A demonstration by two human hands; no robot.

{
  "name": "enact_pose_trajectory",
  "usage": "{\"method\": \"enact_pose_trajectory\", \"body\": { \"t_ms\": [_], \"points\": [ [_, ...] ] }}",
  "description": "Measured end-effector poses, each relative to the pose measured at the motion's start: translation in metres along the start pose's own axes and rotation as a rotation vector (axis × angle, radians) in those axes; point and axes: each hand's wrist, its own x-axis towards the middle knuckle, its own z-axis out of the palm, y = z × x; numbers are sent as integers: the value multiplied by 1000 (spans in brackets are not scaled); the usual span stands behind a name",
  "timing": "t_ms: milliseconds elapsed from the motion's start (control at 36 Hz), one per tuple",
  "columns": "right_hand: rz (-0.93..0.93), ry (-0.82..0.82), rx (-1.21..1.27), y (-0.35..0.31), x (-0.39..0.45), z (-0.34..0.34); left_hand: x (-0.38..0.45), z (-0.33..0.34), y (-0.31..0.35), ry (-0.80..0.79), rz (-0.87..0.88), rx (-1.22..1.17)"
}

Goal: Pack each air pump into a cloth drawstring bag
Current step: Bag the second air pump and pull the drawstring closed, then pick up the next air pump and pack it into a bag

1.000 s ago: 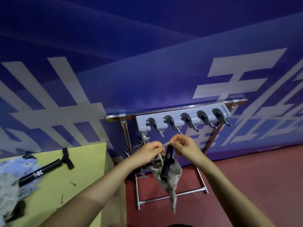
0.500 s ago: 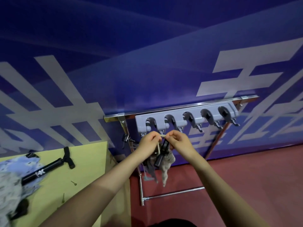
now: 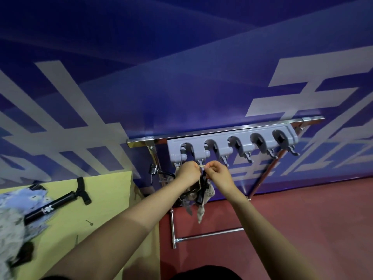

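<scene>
2 hands meet right under the grey clip rack [image 3: 232,145], and the job in hand looks like hanging a packed bag by its string. Left hand [image 3: 188,172] and right hand [image 3: 219,174] both have fingers curled in, pinching the pale drawstring [image 3: 201,167] between them, just below the rack's 2nd hook from the left. Beneath the knuckles hangs the cloth bag [image 3: 201,207], patterned, slack at the bottom, with a black air pump [image 3: 201,190] poking out of its mouth, so the bag is not drawn fully closed around it. I judge this pump is nearly done: the next move calls for lifting the loop of string over a small hook, which wants a steady pinch and a little slack.

Over on the yellow table [image 3: 113,199], well apart from the hands, a 2nd air pump [image 3: 58,203] lies flat with its T-handle toward the wall, its far end resting on a heap of pale cloth [image 3: 12,211] that may be more bags. That 1 is not yet packed.

What's in the way? Another dark bundle hangs behind the left wrist on the chrome stand [image 3: 173,225], crowding the bag, and strings could tangle there. A small loose pin lies on the table.
</scene>
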Motion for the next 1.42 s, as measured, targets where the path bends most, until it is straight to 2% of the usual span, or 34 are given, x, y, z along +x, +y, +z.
{"method": "enact_pose_trajectory", "body": {
  "t_ms": [139, 306, 389, 500, 583, 722, 917, 1083, 1194, 1306, 1417],
  "points": [
    [-4, -7, -7, 2, 0, 0, 2, 7, -6, 46, 16, -27],
    [-16, 13, -51, 0, -7, -1, 1, 4, -8, -9, 15, -103],
    [-20, 26, -72, -4, -10, -1, -2, 0, -10, -83, -23, -271],
    [-79, 156, -47, -24, -22, -2, -12, -21, -10, -190, -45, -603],
    [-143, 179, 10, -48, -35, 1, -21, -47, -16, -157, 0, -715],
    [-201, 79, 103, -93, -54, 33, -42, -88, -49, -17, 89, -849],
    [-158, -213, 136, -120, -82, 136, -81, -123, -168, 255, -28, -776],
    [-10, -531, -84, -100, -113, 259, -142, -131, -310, 398, -192, -664],
    [68, -706, -182, -89, -147, 342, -198, -146, -404, 586, -250, -598],
    [133, -693, -237, -85, -179, 414, -245, -171, -484, 665, -357, -478],
    [81, -602, -361, -86, -195, 476, -277, -199, -545, 591, -428, -434]
  ]
}}
